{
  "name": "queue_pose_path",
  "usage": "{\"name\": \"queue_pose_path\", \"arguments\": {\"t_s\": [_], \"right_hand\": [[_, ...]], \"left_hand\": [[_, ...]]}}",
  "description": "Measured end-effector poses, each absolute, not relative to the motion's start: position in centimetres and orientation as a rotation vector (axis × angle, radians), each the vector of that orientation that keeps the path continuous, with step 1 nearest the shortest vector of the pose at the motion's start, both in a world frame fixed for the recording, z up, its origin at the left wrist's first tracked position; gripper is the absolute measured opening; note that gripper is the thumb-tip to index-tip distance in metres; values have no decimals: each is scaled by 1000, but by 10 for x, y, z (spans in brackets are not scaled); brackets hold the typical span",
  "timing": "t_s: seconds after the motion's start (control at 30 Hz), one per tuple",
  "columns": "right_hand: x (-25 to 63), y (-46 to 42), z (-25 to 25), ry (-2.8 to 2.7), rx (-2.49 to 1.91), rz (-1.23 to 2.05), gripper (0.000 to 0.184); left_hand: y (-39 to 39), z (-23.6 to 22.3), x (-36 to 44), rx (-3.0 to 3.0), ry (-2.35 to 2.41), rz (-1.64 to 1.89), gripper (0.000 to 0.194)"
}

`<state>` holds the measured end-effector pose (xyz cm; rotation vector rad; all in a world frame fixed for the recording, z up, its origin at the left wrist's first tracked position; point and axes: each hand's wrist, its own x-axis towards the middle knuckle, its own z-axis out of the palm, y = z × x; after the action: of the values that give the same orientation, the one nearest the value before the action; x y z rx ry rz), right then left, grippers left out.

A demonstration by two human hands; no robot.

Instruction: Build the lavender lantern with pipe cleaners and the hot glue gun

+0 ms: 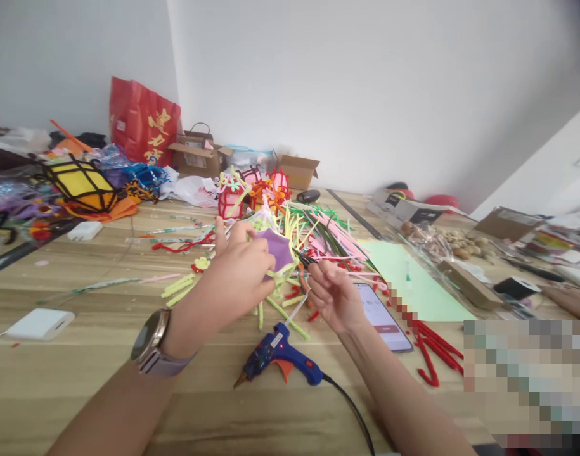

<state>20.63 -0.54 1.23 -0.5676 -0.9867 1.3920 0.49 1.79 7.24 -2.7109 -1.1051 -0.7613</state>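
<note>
My left hand (244, 263), with a watch (151, 342) on its wrist, is closed on a purple lantern (276, 250) edged with yellow-green pipe cleaner. My fingers cover its left side. Just right of it, my right hand (332, 291) is pinched; what lies between the fingertips is too small to make out. Dark stems (306, 258) show beside those fingertips. Below both hands a blue hot glue gun (280, 358) lies on the table, nozzle towards the lower left and a glue stick at its back. Yellow-green pipe cleaner pieces (178, 288) lie near my left hand.
A phone (385, 320) lies beside my right forearm, near a green sheet (413, 278). Pink pipe cleaners (340, 234) and finished lanterns (265, 190) fill the middle back. A yellow lantern (83, 180) sits left, near a red bag (142, 123). Another person's hand (570, 301) is far right.
</note>
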Motion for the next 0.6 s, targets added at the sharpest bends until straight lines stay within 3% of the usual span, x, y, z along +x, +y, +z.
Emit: {"name": "queue_pose_path", "arguments": {"t_s": [0.4, 0.6], "right_hand": [[213, -5, -3, -1071, -522, 1313, 38], [217, -4, 2, -1043, -562, 1332, 41]], "left_hand": [[23, 73, 9, -2933, -1262, -813, 12], [32, 78, 8, -3119, -1424, -586, 12]]}}
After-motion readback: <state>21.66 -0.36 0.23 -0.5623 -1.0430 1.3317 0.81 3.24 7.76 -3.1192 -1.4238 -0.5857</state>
